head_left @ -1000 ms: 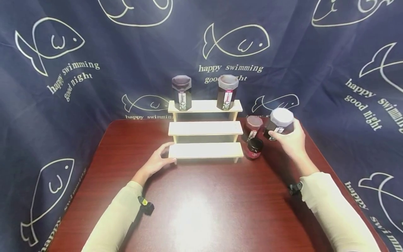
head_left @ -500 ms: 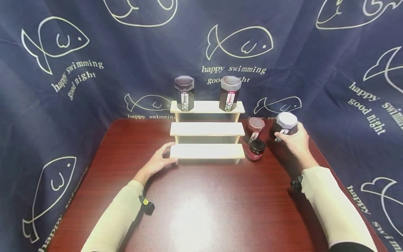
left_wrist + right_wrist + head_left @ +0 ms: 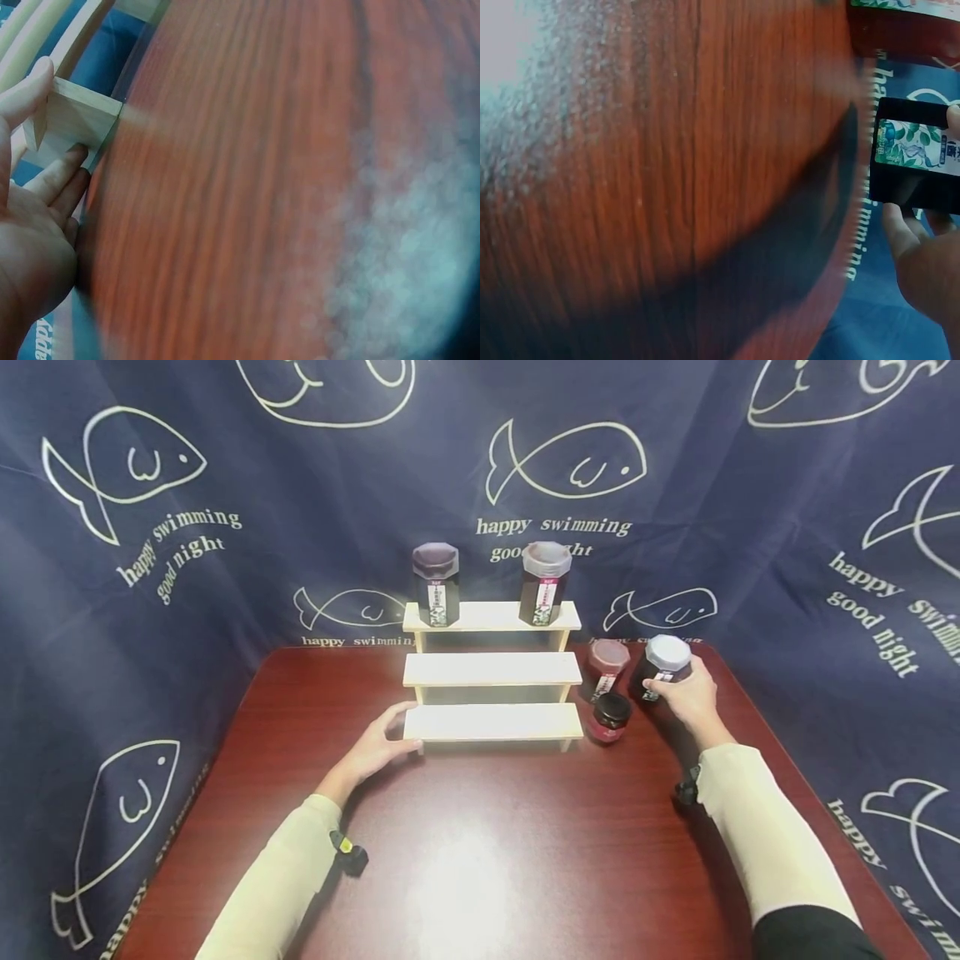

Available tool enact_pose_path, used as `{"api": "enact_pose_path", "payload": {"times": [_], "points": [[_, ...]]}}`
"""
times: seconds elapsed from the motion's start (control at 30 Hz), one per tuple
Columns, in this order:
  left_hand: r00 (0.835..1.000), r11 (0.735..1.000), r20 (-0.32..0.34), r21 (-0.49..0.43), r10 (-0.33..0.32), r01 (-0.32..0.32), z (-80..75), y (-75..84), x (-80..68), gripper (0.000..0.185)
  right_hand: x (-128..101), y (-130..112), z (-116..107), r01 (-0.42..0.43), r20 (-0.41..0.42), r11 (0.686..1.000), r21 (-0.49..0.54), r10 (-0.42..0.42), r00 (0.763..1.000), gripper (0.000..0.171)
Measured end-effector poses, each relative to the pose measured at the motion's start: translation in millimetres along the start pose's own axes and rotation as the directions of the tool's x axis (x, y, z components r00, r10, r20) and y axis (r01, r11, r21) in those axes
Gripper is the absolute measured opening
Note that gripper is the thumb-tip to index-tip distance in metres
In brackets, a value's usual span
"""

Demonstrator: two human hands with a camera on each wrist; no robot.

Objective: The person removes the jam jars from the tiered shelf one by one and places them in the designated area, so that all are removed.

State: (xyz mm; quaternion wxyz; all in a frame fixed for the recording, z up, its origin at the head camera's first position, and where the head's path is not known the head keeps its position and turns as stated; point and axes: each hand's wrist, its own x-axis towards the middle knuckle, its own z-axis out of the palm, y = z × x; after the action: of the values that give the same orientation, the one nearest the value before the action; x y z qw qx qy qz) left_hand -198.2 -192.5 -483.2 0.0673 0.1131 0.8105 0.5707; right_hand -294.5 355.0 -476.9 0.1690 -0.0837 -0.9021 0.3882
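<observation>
My right hand [image 3: 686,697] grips a dark jar with a white lid [image 3: 660,667] at the back right of the table; its leafy label [image 3: 915,147] shows in the right wrist view. My left hand [image 3: 378,745] rests with straight fingers against the left end of the lowest step of a pale wooden three-step shelf [image 3: 492,722], whose corner [image 3: 75,120] the fingers [image 3: 56,176] touch. A dark-lidded jar [image 3: 434,583] and a grey-lidded jar [image 3: 544,582] stand on the top step.
A red-lidded jar [image 3: 605,666] and a small black-lidded jar [image 3: 611,717] stand between the shelf and my right hand. The table [image 3: 480,843] is dark red wood. A navy fish-print cloth [image 3: 187,527] hangs behind and around it.
My right hand has brought the white-lidded jar lower and a little left, nearer the red-lidded jar. The left hand has stayed at the shelf's end.
</observation>
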Motion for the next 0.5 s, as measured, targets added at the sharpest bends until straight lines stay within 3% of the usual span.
{"api": "enact_pose_path", "payload": {"times": [0.23, 0.5], "points": [[1.0, 1.0, 0.02, -0.021, 0.003, -0.003, -1.3, 0.1, 0.7, 0.073, 3, 6, 5, -0.02, 0.01, 1.0, 0.006, 0.02, 1.0, 0.086], [1.0, 1.0, -0.011, -0.01, 0.003, -0.003, -1.7, -36.9, 13.3, 0.075, 3, 11, 9, -0.055, 0.021, 0.998, 0.02, 0.055, 0.998, 0.085]]}}
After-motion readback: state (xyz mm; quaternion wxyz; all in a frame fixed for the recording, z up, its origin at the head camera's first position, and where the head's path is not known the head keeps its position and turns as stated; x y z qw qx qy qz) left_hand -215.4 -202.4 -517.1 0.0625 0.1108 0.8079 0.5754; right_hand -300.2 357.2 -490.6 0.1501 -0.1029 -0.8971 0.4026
